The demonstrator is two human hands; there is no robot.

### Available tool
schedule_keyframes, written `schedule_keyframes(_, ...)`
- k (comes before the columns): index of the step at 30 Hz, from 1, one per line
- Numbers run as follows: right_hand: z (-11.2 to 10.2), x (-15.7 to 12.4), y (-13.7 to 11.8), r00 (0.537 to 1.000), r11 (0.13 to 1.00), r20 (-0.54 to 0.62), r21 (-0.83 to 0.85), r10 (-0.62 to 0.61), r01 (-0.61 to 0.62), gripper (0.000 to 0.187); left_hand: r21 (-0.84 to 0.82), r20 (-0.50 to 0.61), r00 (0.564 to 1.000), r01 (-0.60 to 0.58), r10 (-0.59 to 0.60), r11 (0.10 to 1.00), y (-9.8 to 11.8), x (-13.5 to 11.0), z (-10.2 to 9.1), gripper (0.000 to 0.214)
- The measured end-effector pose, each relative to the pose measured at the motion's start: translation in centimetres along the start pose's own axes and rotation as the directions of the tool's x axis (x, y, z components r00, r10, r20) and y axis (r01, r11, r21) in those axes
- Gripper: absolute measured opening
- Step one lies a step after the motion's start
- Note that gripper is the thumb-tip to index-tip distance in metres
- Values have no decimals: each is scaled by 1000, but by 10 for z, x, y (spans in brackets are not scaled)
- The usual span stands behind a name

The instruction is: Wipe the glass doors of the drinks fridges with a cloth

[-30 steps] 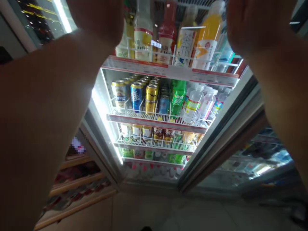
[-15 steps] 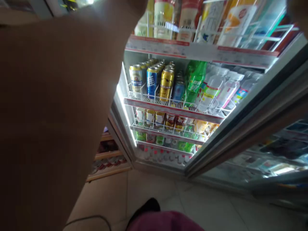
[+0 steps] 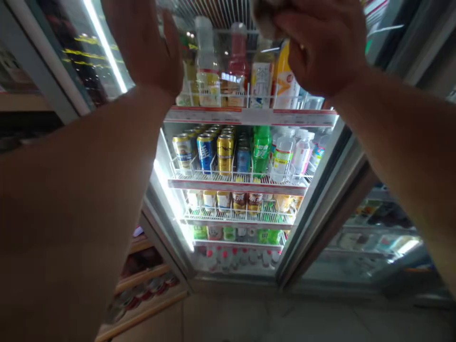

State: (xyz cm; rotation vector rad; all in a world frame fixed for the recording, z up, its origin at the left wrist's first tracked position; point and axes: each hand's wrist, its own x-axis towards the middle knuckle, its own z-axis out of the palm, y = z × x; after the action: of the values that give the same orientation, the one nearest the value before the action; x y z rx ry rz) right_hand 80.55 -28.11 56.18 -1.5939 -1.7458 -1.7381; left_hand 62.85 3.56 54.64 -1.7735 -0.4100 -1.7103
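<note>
My left hand (image 3: 155, 57) is raised at the top left, in front of the upper shelf's edge. Its thumb stands apart from the palm, so it looks open; the fingertips are cut off by the top of the picture. Across from it my right hand (image 3: 317, 52) is closed, its fingers curled around a blurred greyish-brown thing (image 3: 268, 18) whose kind I cannot make out. Between the hands, the upper shelf (image 3: 256, 116) carries a clear-capped bottle (image 3: 207, 71), a reddish bottle (image 3: 238, 66), a tea bottle (image 3: 261, 78) and an orange-labelled bottle (image 3: 285, 80).
Lower in the lit cooler stand gold cans (image 3: 225, 154), blue cans (image 3: 205, 152), a green bottle (image 3: 261, 149) and clear bottles (image 3: 283, 154). A metal door frame (image 3: 331, 204) runs along the right. Wooden racks (image 3: 142, 278) with cans lie at lower left, above the tiled floor (image 3: 221, 313).
The view has shifted so the cooler appears straighter and lower. Both hands now show more fully at the top, the right one having come in from the upper right.
</note>
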Motion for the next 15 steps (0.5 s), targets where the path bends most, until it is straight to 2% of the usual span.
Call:
schedule_keyframes(1, 1, 1, -1, 998, 996, 16, -73, -53, 54, 42, -10, -23, 1000, 10, -10, 1000, 4, -1, -3, 71)
schedule_keyframes(2, 3, 2, 1, 999, 996, -42, -92, 7, -11, 43, -24, -40, 999, 18, -19, 1000, 7, -2, -6, 71)
schedule_keyframes(3, 6, 3, 5, 982, 985, -121, -81, 143, -153, 45, -38, -51, 999, 18, -20, 999, 8, -3, -7, 70)
schedule_keyframes(4, 10, 5, 11, 933, 947, -194, -52, 303, -318, 48, -50, -57, 998, 14, -17, 999, 8, -4, -8, 70)
schedule_keyframes(5, 13, 7, 17, 859, 886, -251, -15, 446, -464, 52, -56, -64, 998, 5, -9, 998, 7, -5, -7, 70)
schedule_keyframes(6, 16, 7, 22, 789, 826, -286, 18, 544, -564, 58, -55, -68, 998, -15, 11, 998, 5, -6, -6, 71)
schedule_keyframes(7, 17, 7, 25, 762, 802, -289, 32, 579, -597, 62, -47, -81, 996, -42, 38, 998, 3, -7, -4, 72)
schedule_keyframes(8, 17, 7, 25, 798, 829, -260, 18, 544, -559, 65, -34, -91, 994, -68, 65, 997, 1, -7, -1, 74)
schedule_keyframes(9, 16, 6, 24, 872, 889, -202, -13, 446, -458, 65, -30, -93, 993, -76, 73, 997, -1, -6, 2, 76)
schedule_keyframes(10, 14, 5, 20, 941, 946, -128, -45, 314, -321, 63, -45, -90, 995, -51, 46, 998, -2, -6, 6, 77)
schedule_keyframes(11, 11, 4, 15, 981, 979, -53, -69, 188, -192, 59, -79, -88, 996, 15, -21, 997, -2, -6, 9, 78)
schedule_keyframes(12, 9, 4, 9, 993, 990, 9, -81, 117, -116, 56, -127, -88, 988, 116, -128, 985, -2, -6, 13, 79)
schedule_keyframes(13, 6, 5, 4, 992, 989, 41, -86, 121, -117, 53, -180, -91, 964, 231, -250, 956, -2, -6, 17, 80)
schedule_keyframes(14, 4, 7, 1, 979, 976, 37, -85, 202, -198, 52, -226, -93, 929, 331, -358, 916, -3, -6, 20, 81)
schedule_keyframes(15, 2, 9, -2, 942, 940, 7, -78, 334, -333, 53, -254, -100, 893, 403, -438, 879, -3, -6, 23, 82)
